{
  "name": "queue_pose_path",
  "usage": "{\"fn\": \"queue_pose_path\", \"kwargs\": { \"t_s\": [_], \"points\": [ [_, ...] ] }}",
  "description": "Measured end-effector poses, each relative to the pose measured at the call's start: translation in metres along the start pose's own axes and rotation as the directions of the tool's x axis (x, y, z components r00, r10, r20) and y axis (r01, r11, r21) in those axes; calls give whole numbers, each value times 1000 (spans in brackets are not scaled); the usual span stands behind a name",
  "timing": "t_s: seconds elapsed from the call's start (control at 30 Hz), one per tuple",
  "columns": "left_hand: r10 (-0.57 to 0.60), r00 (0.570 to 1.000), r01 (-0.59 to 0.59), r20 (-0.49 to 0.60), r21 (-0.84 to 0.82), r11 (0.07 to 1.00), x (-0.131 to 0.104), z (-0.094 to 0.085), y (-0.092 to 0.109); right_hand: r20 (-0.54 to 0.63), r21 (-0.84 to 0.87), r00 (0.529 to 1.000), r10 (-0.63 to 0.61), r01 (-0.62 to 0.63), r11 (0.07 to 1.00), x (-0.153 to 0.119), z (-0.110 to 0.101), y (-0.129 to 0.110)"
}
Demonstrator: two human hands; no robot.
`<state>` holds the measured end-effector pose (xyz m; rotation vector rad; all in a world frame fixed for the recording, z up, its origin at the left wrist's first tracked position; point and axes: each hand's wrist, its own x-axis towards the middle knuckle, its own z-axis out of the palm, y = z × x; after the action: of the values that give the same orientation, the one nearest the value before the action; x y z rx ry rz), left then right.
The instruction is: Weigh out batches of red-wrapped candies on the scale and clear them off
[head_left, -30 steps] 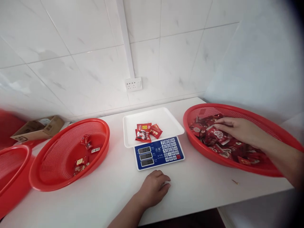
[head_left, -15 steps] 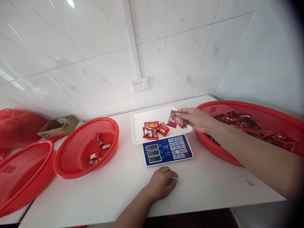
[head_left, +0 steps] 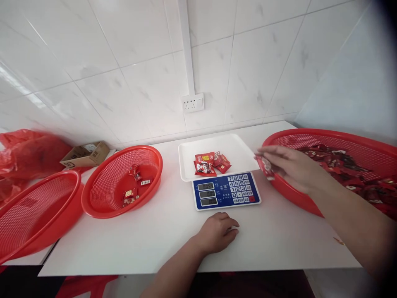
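My right hand is closed on a red candy packet, over the near-left rim of the large red basket and to the right of the scale. Several red candy packets lie together in the white tray of a digital scale with a blue keypad. In front of the keypad my left hand rests on the white table, loosely curled, thumb and forefinger apart, with nothing seen in it. Many dark red packets fill the large basket.
Left of the scale stands a smaller red basket with a few packets inside. Another red basket sits at the far left. Behind them are a cardboard box and a red plastic bag. A socket is on the tiled wall.
My right hand has moved right, from over the tray to the large basket's rim. One packet from it now lies among those in the tray; another stays in the hand. My left hand stays put.
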<state>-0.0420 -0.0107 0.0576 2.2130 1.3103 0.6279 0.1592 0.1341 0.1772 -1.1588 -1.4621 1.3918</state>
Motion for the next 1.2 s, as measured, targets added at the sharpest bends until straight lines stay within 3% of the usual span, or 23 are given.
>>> {"fn": "queue_pose_path", "kwargs": {
  "t_s": [0.13, 0.3, 0.5, 0.63, 0.73, 0.83, 1.0, 1.1, 1.17, 1.2],
  "points": [
    [6, 1000, -6, 4, 6, 1000, 1, 2, -3, 93, -99, 990, 110, -101, 990, -48, -6, 46],
    [43, 999, -42, 28, -28, 999, 1, -1, -3, 210, -48, 953, 217, -211, 976, -86, 25, 95],
    [48, 998, -44, 33, -123, 991, 1, -1, -4, 190, -55, 964, 186, -178, 982, -89, 56, 104],
    [-62, 998, 63, 14, -139, 988, 2, -1, -3, 162, -5, 975, 153, -155, 988, -88, 57, 108],
    [-105, 994, 106, 14, -127, 986, 3, -4, -1, 243, -39, 964, 109, -103, 994, -89, 54, 111],
    [-86, 995, 92, 46, -138, 986, 4, -7, 2, 330, -188, 939, 94, -32, 982, -90, 53, 110],
    [-35, 999, 41, 37, -201, 979, 6, -6, 2, 307, -384, 950, 52, 74, 921, -92, 43, 85],
    [-44, 999, 50, 30, -262, 964, 6, -8, 3, 219, -514, 972, -87, 191, 836, -92, 6, 51],
    [-59, 997, 69, 48, -263, 962, 7, -9, 4, 56, -624, 975, -214, 201, 755, -90, -31, 24],
    [-64, 996, 76, 55, -252, 965, 7, -10, 5, -36, -706, 970, -242, 146, 693, -87, -51, 11]
  ]
}}
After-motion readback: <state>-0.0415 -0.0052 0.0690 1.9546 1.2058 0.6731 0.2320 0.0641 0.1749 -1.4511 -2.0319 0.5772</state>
